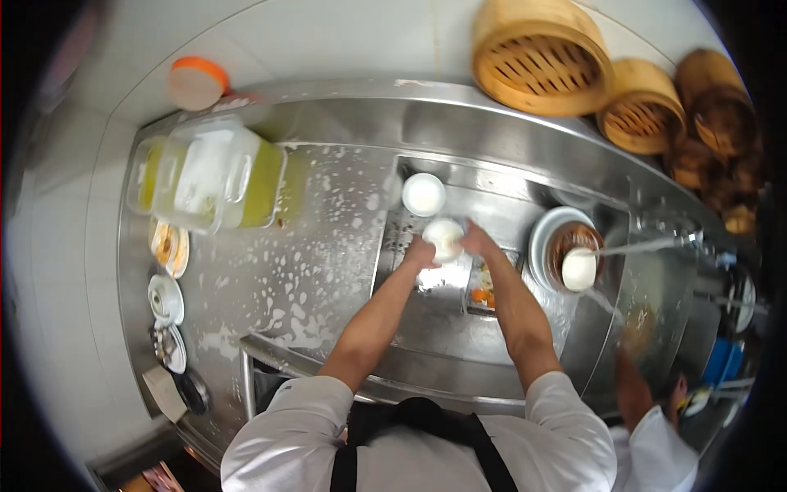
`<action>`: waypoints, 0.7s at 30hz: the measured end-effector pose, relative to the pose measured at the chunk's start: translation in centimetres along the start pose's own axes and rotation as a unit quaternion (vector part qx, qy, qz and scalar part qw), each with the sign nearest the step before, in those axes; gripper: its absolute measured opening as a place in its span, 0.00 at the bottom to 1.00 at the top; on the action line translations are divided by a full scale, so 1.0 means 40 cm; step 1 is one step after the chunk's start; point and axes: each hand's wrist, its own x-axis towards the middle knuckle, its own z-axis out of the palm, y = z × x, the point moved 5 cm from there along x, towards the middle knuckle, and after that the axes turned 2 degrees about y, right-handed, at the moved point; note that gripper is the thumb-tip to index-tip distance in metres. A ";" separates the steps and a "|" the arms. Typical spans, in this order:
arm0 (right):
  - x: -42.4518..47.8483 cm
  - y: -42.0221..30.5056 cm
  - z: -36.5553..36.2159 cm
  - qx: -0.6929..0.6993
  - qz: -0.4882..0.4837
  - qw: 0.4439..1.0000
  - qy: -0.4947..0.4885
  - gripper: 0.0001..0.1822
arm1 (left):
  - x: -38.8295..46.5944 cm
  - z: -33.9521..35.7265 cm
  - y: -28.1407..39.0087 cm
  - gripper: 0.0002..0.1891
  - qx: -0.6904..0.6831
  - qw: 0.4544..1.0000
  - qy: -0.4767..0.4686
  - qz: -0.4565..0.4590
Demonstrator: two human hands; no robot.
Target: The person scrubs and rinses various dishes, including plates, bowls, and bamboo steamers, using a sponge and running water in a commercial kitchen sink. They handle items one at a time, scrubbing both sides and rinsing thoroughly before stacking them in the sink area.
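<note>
Over the steel sink basin, a small white bowl (442,240) is between my two hands. My left hand (422,252) has its fingers at the bowl's left rim. At the bowl's right side is my right hand (476,238), blurred, and whether it touches the rim cannot be told. Another white bowl (423,194) sits just beyond, in the basin's back left corner. Beneath my right forearm, a sunken drain tray (483,307) holds orange and pale food scraps. To the right stand a large pale bowl (541,229), a brown bowl (556,241) and a white cup (578,269) under running water.
Clear plastic tubs of yellow-green liquid (261,184) stand at the back left. Plates with food remains (178,252) line the left edge. Bamboo steamers (541,67) sit on the back ledge. A co-worker's forearm (633,387) reaches into the water-filled sink at right. Foam spots the steel counter (246,277).
</note>
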 end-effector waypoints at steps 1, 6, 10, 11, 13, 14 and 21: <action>-0.037 -0.055 0.043 -0.066 -0.006 0.998 -0.013 0.51 | -0.002 -0.049 -0.061 0.30 0.008 0.999 0.001 -0.034; -0.258 -0.126 0.200 -0.264 0.103 0.924 -0.256 0.36 | -0.284 -0.143 -0.229 0.29 0.268 0.961 0.070 -0.021; -0.293 -0.533 0.196 -0.427 -0.107 0.861 -0.255 0.48 | -0.392 -0.135 -0.354 0.25 0.316 0.936 0.138 -0.076; -0.400 -0.840 0.180 -0.365 -0.176 0.886 -0.227 0.43 | -0.420 -0.126 -0.394 0.23 0.290 0.939 0.155 -0.101; -0.472 -1.168 0.236 -0.221 -0.408 0.876 -0.130 0.33 | -0.456 -0.133 -0.363 0.21 0.361 0.925 0.080 -0.084; -0.460 -1.284 0.285 -0.169 -0.568 0.804 -0.055 0.30 | -0.482 -0.140 -0.336 0.20 0.383 0.919 0.053 -0.074; -0.060 -1.512 0.686 -0.590 -0.321 0.734 -0.102 0.22 | -0.406 -0.093 -0.446 0.18 0.505 0.857 0.098 0.038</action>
